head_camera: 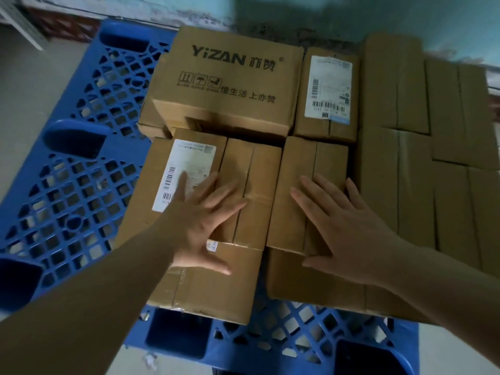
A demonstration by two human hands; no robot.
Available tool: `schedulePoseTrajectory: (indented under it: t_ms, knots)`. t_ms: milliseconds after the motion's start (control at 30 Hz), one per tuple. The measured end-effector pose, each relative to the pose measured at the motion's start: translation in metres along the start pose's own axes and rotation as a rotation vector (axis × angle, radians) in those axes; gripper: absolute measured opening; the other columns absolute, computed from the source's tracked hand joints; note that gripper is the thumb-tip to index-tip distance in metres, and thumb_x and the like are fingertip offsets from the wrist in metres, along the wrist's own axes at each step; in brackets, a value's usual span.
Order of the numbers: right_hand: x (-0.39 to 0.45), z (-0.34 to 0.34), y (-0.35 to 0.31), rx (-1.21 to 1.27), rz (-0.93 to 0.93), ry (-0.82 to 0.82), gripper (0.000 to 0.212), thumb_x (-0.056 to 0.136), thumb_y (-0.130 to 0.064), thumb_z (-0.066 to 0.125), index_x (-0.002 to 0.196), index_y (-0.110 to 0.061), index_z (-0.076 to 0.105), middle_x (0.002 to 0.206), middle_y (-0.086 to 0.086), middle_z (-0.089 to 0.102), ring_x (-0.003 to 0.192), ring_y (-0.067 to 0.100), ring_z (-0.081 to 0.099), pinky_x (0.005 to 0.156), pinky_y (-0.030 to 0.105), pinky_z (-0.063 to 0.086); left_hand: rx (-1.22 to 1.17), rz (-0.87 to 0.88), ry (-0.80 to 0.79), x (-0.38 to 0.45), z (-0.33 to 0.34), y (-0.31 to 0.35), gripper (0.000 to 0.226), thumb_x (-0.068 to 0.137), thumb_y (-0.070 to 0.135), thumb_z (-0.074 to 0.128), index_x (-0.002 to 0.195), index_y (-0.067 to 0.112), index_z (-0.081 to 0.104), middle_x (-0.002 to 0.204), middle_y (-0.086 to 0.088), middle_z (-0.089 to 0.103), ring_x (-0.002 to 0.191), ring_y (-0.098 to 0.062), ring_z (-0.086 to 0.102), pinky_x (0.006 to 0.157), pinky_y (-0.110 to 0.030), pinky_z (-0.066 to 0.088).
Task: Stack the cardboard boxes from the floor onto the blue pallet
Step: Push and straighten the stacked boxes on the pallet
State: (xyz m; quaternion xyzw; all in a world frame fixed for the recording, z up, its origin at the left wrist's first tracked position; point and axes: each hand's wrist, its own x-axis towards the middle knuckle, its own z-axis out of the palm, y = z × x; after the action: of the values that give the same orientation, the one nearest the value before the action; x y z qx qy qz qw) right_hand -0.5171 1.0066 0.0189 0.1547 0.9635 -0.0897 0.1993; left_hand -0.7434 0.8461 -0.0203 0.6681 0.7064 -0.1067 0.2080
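Both hands are down flat on the boxes, fingers spread wide, gripping nothing. The left hand (201, 223) lies palm-down across the seam between two neighbours: its outer fingers reach onto the box with the white label (173, 185), while the rest of the palm presses on the plain taped box (254, 180) beside it. The thumb hangs down over a lower box (213, 282) that juts out toward the person beneath that hand.

The right hand (349, 234) is just as open, fingers straight and fanned, resting on top of the narrow box (305, 169) immediately to the right of the left hand's pair. Its thumb points down over the front edge, toward another box (303, 282) lying below.

Beyond the fingertips of both hands sits the big printed box (230, 79) marked YiZAN, raised on other cartons, and just right of it a smaller box with a shipping label (328, 90). Out past the right hand's little finger stands a taller block of plain cartons (411, 147), packed tight together.

All of it sits on the blue pallet (81, 163), whose open lattice shows bare to the left of the left arm and below both wrists. Pale floor (24, 104) runs along the far left.
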Motion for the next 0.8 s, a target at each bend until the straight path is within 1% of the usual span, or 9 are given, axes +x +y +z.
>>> schedulePoseTrajectory:
  t_ms: [67, 167, 267, 400, 467, 567, 667, 733, 800]
  knots:
    - [-0.007, 0.001, -0.002, 0.036, 0.034, 0.029, 0.112, 0.072, -0.074, 0.047, 0.126, -0.035, -0.043, 0.147, -0.007, -0.034, 0.134, 0.013, -0.035, 0.110, 0.048, -0.020, 0.014, -0.096, -0.049, -0.006, 0.008, -0.002, 0.124, 0.055, 0.078, 0.059, 0.127, 0.050, -0.039, 0.141, 0.015, -0.046, 0.131, -0.023, -0.040, 0.104, -0.064, -0.017]
    - [-0.015, 0.001, -0.003, 0.073, 0.095, 0.095, 0.109, 0.071, -0.076, 0.045, 0.141, -0.032, -0.026, 0.154, -0.007, -0.021, 0.134, 0.011, -0.032, 0.108, 0.048, -0.021, -0.014, -0.230, 0.022, 0.004, 0.002, 0.002, 0.119, 0.072, 0.053, 0.066, 0.124, 0.047, -0.041, 0.153, 0.008, -0.026, 0.140, -0.025, -0.023, 0.109, -0.063, -0.001]
    - [-0.024, -0.003, 0.005, 0.168, 0.190, 0.148, 0.107, 0.068, -0.075, 0.050, 0.144, -0.033, -0.012, 0.155, -0.009, -0.013, 0.134, 0.007, -0.026, 0.112, 0.048, -0.016, -0.116, -0.257, 0.064, 0.024, -0.015, 0.010, 0.110, 0.072, 0.046, 0.069, 0.143, 0.037, -0.015, 0.157, 0.005, -0.012, 0.144, -0.023, -0.010, 0.112, -0.059, 0.007]
    - [-0.050, -0.003, 0.025, 0.272, 0.332, 0.261, 0.105, 0.061, -0.081, 0.039, 0.146, -0.033, -0.001, 0.156, -0.009, -0.003, 0.137, 0.005, -0.016, 0.114, 0.050, -0.007, -0.091, -0.156, 0.153, 0.034, -0.034, 0.037, 0.105, 0.067, 0.059, 0.067, 0.147, 0.031, 0.005, 0.157, 0.005, 0.008, 0.143, -0.020, 0.009, 0.114, -0.047, 0.015]
    - [-0.067, 0.002, 0.040, 0.277, 0.466, 0.343, 0.099, 0.066, -0.079, 0.035, 0.146, -0.029, 0.006, 0.157, -0.002, 0.005, 0.143, 0.016, -0.004, 0.114, 0.055, -0.002, -0.214, -0.128, 0.316, 0.036, -0.045, 0.054, 0.085, 0.072, 0.042, 0.068, 0.144, 0.025, 0.025, 0.152, 0.002, 0.027, 0.138, -0.021, 0.026, 0.109, -0.038, 0.025]
    - [-0.094, 0.011, 0.075, 0.349, 0.822, 0.407, 0.092, 0.075, -0.069, 0.043, 0.146, -0.021, 0.012, 0.156, 0.010, 0.013, 0.143, 0.030, 0.010, 0.112, 0.060, 0.007, -0.406, -0.139, 0.536, 0.046, -0.065, 0.080, 0.061, 0.077, 0.012, 0.060, 0.135, 0.015, 0.043, 0.141, -0.005, 0.045, 0.130, -0.025, 0.038, 0.103, -0.033, 0.029]
    - [-0.113, 0.023, 0.102, 0.603, 1.048, 0.379, 0.089, 0.076, -0.061, 0.056, 0.145, -0.019, 0.017, 0.152, 0.012, 0.022, 0.136, 0.038, 0.026, 0.105, 0.061, 0.029, -0.359, -0.122, 0.525, 0.067, -0.079, 0.114, 0.055, 0.083, 0.022, 0.057, 0.136, 0.016, 0.042, 0.141, -0.005, 0.045, 0.129, -0.024, 0.038, 0.105, -0.038, 0.030]
    - [-0.116, 0.031, 0.104, 0.764, 1.043, 0.362, 0.088, 0.076, -0.057, 0.060, 0.144, -0.019, 0.018, 0.147, 0.011, 0.028, 0.129, 0.036, 0.037, 0.100, 0.057, 0.037, -0.359, -0.097, 0.463, 0.083, -0.083, 0.142, 0.054, 0.087, 0.029, 0.053, 0.138, 0.023, 0.038, 0.144, 0.000, 0.040, 0.132, -0.020, 0.034, 0.106, -0.038, 0.029]
    - [-0.114, 0.036, 0.101, 0.789, 1.027, 0.353, 0.089, 0.078, -0.055, 0.061, 0.145, -0.021, 0.015, 0.147, 0.010, 0.027, 0.129, 0.034, 0.036, 0.101, 0.055, 0.037, -0.383, -0.085, 0.401, 0.095, -0.084, 0.166, 0.053, 0.088, 0.035, 0.050, 0.138, 0.028, 0.034, 0.145, 0.004, 0.036, 0.133, -0.017, 0.031, 0.105, -0.038, 0.031]
